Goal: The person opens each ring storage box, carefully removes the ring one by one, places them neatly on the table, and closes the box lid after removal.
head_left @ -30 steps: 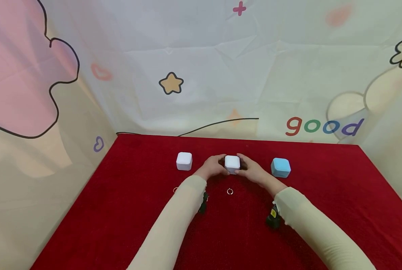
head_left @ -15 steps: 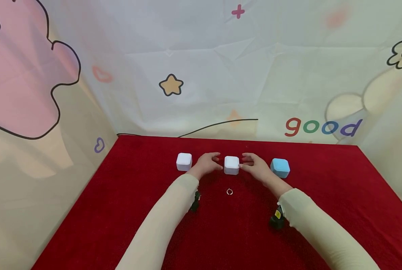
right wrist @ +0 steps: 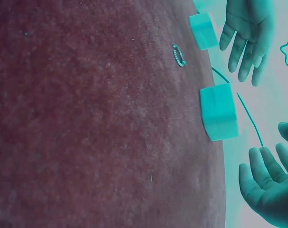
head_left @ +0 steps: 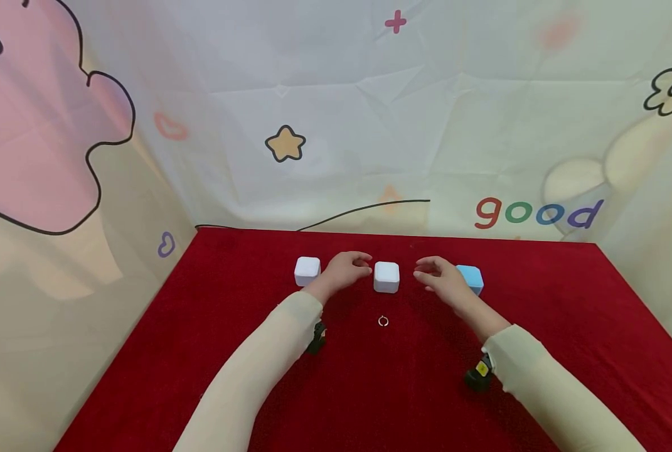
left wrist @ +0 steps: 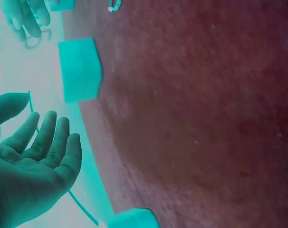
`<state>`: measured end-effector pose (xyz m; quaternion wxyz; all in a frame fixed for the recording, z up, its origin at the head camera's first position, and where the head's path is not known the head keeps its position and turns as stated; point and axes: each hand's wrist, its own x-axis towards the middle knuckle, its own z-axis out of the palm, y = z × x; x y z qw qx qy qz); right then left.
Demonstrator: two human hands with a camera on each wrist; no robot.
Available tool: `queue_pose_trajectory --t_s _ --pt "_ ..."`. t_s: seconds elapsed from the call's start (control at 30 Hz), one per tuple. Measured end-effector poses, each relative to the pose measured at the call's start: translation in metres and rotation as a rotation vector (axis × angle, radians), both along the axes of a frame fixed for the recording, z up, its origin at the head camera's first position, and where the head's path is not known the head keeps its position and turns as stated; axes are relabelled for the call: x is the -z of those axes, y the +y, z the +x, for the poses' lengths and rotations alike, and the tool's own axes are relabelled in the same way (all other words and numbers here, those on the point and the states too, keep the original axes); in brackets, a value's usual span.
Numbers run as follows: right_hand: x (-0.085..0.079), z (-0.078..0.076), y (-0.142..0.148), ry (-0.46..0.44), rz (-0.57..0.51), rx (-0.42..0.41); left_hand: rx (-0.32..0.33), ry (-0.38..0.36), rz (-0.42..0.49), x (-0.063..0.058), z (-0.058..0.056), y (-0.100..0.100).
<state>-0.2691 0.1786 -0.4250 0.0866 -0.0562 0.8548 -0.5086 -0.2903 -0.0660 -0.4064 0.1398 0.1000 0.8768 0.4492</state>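
A small white box [head_left: 386, 277] with rounded corners stands between my two hands on the red cloth. My left hand [head_left: 344, 269] is just left of it, fingers loosely bent, touching nothing. To the right, my right hand [head_left: 440, 276] is apart from the box, its fingers relaxed with nothing in them. In the left wrist view my left palm [left wrist: 37, 166] faces the box [left wrist: 82, 71]; the right wrist view shows the loosely bent right fingers [right wrist: 263, 171]. A small open-ended ring [head_left: 383, 321] lies in front of the middle box.
Another white box [head_left: 307, 271] stands left of my left hand. A light blue box [head_left: 471, 279] is partly hidden behind my right hand. Red cloth [head_left: 381, 389] covers the table, with a printed curtain [head_left: 347, 125] behind. Dark cameras hang under both sleeves.
Both hands held the middle white box a second ago and have let go. The left hand has moved left and the right hand right. The box stays in place.
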Motion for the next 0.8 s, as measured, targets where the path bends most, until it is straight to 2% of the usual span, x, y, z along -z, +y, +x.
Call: queue_pose_trajectory --t_s 0.4,0.6,0.8 --pt "-0.011 0.016 0.02 0.018 -0.022 0.008 0.046 0.03 0.046 -0.009 0.016 0.014" --pt "-0.012 0.023 0.031 0.043 -0.016 0.014 0.035 0.016 0.128 -0.011 0.023 0.023" --pt "-0.013 0.029 0.039 0.035 -0.025 0.041 0.03 0.008 0.212 -0.008 0.032 0.035"
